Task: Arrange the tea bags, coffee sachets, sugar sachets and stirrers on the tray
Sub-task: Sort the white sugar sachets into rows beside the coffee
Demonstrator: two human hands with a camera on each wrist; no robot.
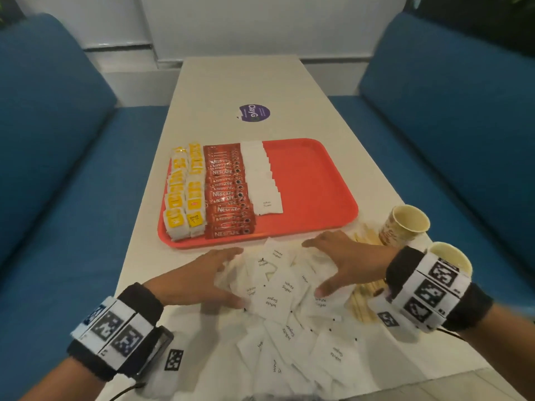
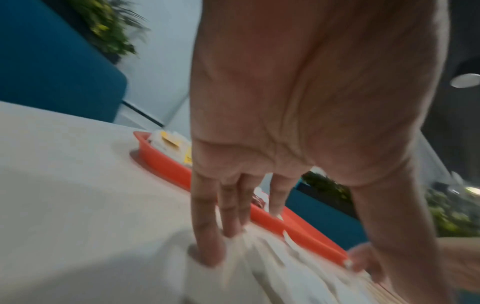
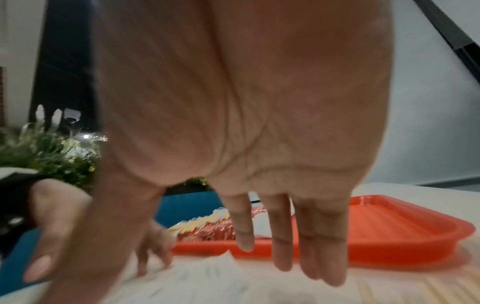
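Observation:
A red tray (image 1: 312, 180) carries rows of yellow-tagged tea bags (image 1: 185, 195), red Nescafe coffee sachets (image 1: 228, 195) and white sugar sachets (image 1: 262, 180). In front of it lies a loose heap of white sugar sachets (image 1: 286, 296) on the table. My left hand (image 1: 208, 273) rests with straight fingers on the heap's left side; in the left wrist view its fingers (image 2: 207, 236) press into the sachets (image 2: 272, 267). My right hand (image 1: 341, 261) spreads open over the heap's right side, its fingers (image 3: 311, 246) hovering just above the sachets (image 3: 207, 277). Wooden stirrers (image 1: 362, 299) lie under the right wrist.
Two paper cups (image 1: 405, 227) (image 1: 451, 256) stand at the right edge of the table beside the tray. A purple round sticker (image 1: 254, 112) sits farther back. Blue benches (image 1: 58, 140) flank the white table (image 1: 246, 82). The tray's right half (image 3: 389, 222) is bare.

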